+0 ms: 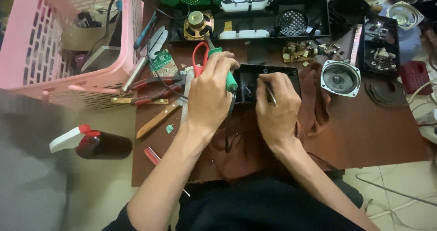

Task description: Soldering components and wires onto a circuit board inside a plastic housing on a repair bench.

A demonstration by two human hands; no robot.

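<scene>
A pale tiled floor (104, 185) carries a low dark-brown wooden table (378, 135) strewn with parts. Left of it stands a pink plastic lattice basket (54, 35); along the table's far edge lies a long black plastic casing (273, 30). A round silver loudspeaker (340, 78) rests at right. At centre a small black plastic box (248, 78) lies on brown cloth (318, 108). The left hand (210, 94) has its fingers wrapped around a green-handled soldering iron (227, 71); the right hand (273, 108) pinches a thin dark tool (270, 93) over the box.

brown board (373, 135), pliers (150, 83), speaker (340, 78)
</scene>
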